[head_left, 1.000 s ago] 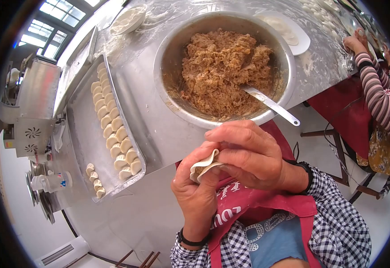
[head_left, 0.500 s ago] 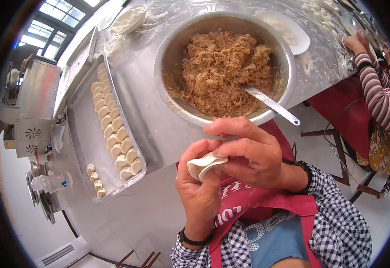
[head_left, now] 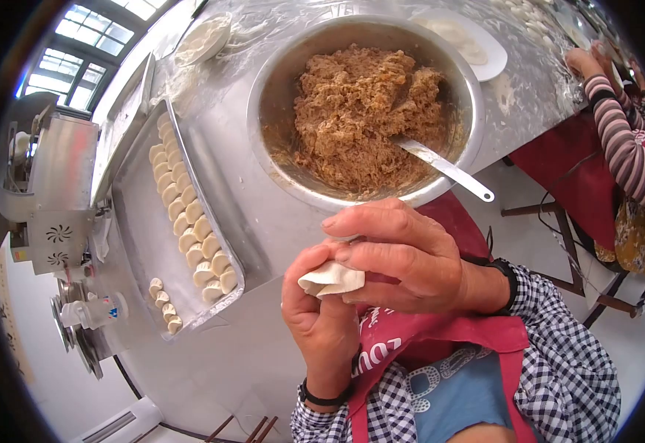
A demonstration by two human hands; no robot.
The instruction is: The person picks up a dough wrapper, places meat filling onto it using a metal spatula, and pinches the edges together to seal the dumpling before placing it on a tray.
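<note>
A folded dumpling [head_left: 331, 280] of pale dough is pinched between both hands, in front of the big bowl. My left hand [head_left: 315, 303] is closed round its left and lower side, thumb pressed against the dough. From the right, my right hand [head_left: 411, 255] grips the dumpling's edge, its fingers curled over the top. The far side of the dumpling is hidden by fingers. Just beyond the hands stands a large metal bowl [head_left: 263, 151] of brown minced filling [head_left: 366, 111]. A flat metal utensil [head_left: 448, 168] leans in it, handle over the rim.
To the left, a metal tray [head_left: 141, 244] holds rows of finished dumplings [head_left: 182, 203]. A white plate [head_left: 493, 55] with wrappers is behind the bowl. At right, a co-worker's striped sleeve [head_left: 621, 148] reaches over the floury table. A machine [head_left: 64, 162] stands at far left.
The dumpling has been pressed further closed; its open wrapper edges are now drawn together. Both hands have shifted slightly left, fingers tighter round it.
</note>
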